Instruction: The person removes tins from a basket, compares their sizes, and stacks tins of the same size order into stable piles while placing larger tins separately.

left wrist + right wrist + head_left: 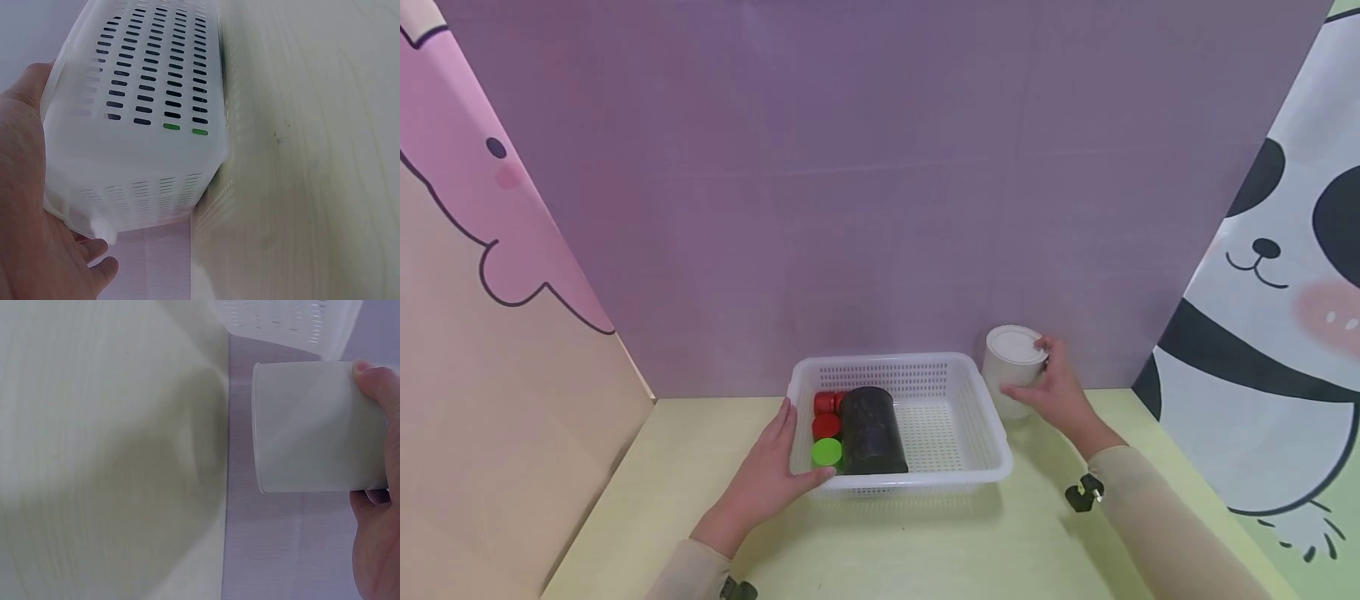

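Note:
My right hand (1060,396) grips a white lidded canister (1013,371) beside the basket's right end, thumb on one side and fingers on the other. In the right wrist view, the canister's base (257,428) stands off the tabletop, its shadow falling below. At the left front corner of a white plastic basket (917,479), my left hand (763,462) holds the rim. Its thumb lies along the front and its fingers along the left side. Inside the basket are a black cylinder (871,433), several red-topped pieces (826,427) and a green-topped one (827,452).
The pale wooden table (895,550) runs back to a purple backdrop (887,208) close behind the basket. Side panels stand left and right, the right one printed with a panda (1262,333). A small black device (1082,493) is strapped at the right wrist.

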`<move>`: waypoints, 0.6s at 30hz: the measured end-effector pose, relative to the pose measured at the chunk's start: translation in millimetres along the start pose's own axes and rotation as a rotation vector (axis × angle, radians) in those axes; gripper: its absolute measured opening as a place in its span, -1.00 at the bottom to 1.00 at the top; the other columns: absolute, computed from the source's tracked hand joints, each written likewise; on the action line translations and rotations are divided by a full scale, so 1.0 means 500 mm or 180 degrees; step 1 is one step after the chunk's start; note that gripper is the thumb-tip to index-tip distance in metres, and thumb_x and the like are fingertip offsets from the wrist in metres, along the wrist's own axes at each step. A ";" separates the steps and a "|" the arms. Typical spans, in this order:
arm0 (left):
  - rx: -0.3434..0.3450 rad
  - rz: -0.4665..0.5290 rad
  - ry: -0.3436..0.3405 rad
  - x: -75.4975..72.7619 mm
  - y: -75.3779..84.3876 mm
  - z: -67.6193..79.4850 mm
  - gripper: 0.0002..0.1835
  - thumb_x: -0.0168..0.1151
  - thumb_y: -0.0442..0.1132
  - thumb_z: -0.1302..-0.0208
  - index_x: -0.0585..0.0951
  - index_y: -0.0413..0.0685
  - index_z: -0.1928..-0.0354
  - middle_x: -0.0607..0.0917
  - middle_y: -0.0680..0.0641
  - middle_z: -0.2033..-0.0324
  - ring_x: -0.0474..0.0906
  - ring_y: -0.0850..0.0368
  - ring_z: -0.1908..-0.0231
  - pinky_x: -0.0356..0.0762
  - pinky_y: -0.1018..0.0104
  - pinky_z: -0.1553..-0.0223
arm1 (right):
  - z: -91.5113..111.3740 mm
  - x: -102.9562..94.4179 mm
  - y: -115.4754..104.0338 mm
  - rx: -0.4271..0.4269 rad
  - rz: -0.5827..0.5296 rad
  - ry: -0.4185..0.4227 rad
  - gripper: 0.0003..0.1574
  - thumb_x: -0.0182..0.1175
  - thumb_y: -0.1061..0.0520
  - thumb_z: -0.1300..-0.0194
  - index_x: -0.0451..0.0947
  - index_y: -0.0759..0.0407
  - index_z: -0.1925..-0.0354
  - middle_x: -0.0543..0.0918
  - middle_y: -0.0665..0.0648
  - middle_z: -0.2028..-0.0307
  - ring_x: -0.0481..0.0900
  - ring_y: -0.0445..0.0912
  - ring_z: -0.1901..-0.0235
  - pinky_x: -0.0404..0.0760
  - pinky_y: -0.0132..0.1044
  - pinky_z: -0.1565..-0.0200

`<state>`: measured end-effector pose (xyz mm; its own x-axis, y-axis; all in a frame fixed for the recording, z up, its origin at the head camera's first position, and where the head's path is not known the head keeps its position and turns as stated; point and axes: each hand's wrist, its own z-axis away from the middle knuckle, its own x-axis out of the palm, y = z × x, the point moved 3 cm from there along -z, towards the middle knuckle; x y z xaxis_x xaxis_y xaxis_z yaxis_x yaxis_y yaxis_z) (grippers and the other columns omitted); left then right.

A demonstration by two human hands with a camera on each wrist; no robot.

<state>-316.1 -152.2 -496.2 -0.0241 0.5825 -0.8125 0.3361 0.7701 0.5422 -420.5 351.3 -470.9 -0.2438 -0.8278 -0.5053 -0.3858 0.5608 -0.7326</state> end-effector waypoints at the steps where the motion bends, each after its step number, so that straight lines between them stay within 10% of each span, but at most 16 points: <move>1: 0.0003 0.0007 0.0004 0.000 0.001 0.000 0.39 0.43 0.51 -0.28 0.00 -0.25 -0.78 -0.02 -0.22 -0.78 0.03 -0.32 -0.71 0.31 -0.31 -0.56 | 0.001 0.002 0.002 -0.0003 -0.0004 -0.0019 0.28 0.75 0.23 -0.11 0.03 0.33 -0.45 0.39 0.56 -0.37 0.43 0.36 -0.32 0.39 0.32 -0.34; 18: 0.0022 0.0052 0.0023 -0.001 0.000 0.001 0.38 0.46 0.48 -0.28 0.00 -0.26 -0.77 -0.01 -0.23 -0.78 0.04 -0.33 -0.71 0.34 -0.32 -0.54 | 0.000 0.018 0.025 0.0050 0.0108 -0.0243 0.28 0.73 0.20 -0.15 -0.01 0.29 -0.45 0.42 0.56 -0.34 0.48 0.40 -0.21 0.47 0.30 -0.24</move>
<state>-315.5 -152.7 -496.0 -0.0254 0.5969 -0.8019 0.3431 0.7586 0.5539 -427.5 350.8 -484.8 -0.1876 -0.8050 -0.5628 -0.3644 0.5891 -0.7212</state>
